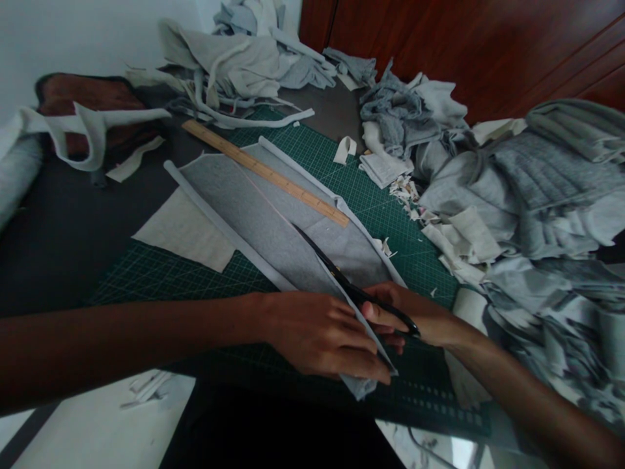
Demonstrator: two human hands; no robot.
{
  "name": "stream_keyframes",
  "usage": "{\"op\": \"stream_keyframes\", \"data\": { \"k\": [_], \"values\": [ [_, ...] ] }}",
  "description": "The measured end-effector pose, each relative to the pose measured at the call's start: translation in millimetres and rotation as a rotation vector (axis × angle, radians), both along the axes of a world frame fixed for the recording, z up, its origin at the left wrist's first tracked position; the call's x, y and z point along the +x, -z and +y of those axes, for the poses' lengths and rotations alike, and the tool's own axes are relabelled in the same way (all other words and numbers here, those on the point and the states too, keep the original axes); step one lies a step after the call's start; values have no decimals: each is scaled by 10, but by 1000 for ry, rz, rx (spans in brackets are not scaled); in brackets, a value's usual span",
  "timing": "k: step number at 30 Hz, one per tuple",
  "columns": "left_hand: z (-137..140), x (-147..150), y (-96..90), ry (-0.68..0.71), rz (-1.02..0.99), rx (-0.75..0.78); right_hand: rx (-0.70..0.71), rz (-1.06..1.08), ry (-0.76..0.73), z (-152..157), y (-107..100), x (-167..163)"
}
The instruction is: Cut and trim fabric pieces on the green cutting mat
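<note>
Grey fabric (234, 189) with rolled edges lies slantwise on a green cutting mat, a faint drawn line running along it. My right hand (398, 309) grips black-handled scissors (342, 279), whose dark blades point up and left along that line. Near the handles the fabric is parted in a cut. My left hand (329, 335) is closed over the near end of the fabric, just left of the scissors; its fingertips pinch the cut edge. A wooden ruler (273, 174) rests across the far part of the fabric. Under its left edge lies a cream cloth piece (185, 228).
Heaps of grey and cream cloth (488, 176) crowd the right side of the green cutting mat (166, 270). More scraps (234, 62) pile up at the back. A brown pouch (92, 107) lies back left, with pale strips over it. Small offcuts (405, 190) dot the mat.
</note>
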State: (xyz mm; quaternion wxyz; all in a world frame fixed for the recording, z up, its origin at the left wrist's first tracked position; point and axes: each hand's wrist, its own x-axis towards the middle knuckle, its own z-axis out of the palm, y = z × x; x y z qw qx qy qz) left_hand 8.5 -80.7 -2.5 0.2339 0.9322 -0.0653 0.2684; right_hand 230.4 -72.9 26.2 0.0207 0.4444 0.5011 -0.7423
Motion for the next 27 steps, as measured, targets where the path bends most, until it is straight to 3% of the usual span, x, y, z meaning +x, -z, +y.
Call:
{"op": "stream_keyframes", "data": {
  "k": [14, 27],
  "values": [
    [-13, 17, 42, -22, -93, 71, -17, -2, 27, 10, 39, -11],
    [-28, 7, -21, 26, 80, -20, -14, -13, -51, 59, -12, 24]
  ]
}}
